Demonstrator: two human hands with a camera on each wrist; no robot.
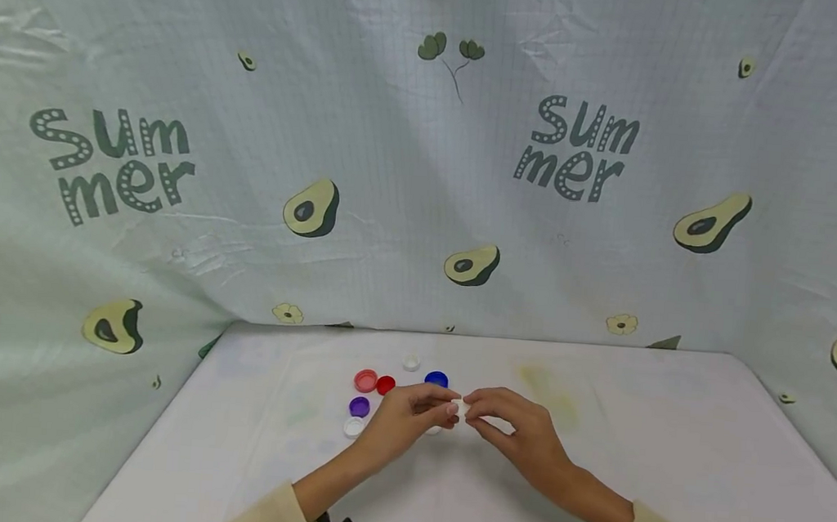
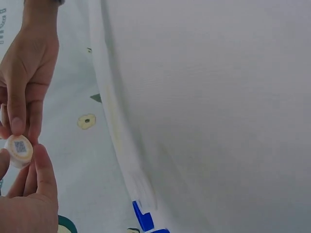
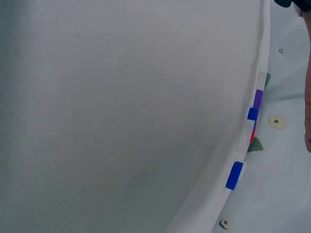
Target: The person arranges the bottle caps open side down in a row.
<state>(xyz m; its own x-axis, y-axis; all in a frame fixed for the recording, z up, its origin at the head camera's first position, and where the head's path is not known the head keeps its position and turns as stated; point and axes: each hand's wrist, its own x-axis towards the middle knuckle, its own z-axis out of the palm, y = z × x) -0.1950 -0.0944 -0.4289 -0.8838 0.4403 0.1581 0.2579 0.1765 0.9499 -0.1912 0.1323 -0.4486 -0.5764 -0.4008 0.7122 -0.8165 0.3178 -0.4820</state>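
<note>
A small round white piece (image 1: 461,409) is pinched between the two hands above the table. The left wrist view shows the piece (image 2: 20,148) with a printed square code on its face. My left hand (image 1: 401,425) (image 2: 31,204) grips it from one side with thumb and fingers. From the other side, my right hand (image 1: 525,443) (image 2: 30,68) holds its edge with the fingertips. Part of a hand or arm (image 3: 308,97) shows at the right wrist view's edge; which one, I cannot tell.
On the white table (image 1: 633,442) lie a pink-red lid (image 1: 366,381), a red lid (image 1: 386,385), a purple lid (image 1: 359,406), a blue lid (image 1: 436,378) and white lids (image 1: 354,427) (image 1: 411,363), around and behind the left hand. A patterned cloth (image 1: 398,145) hangs behind.
</note>
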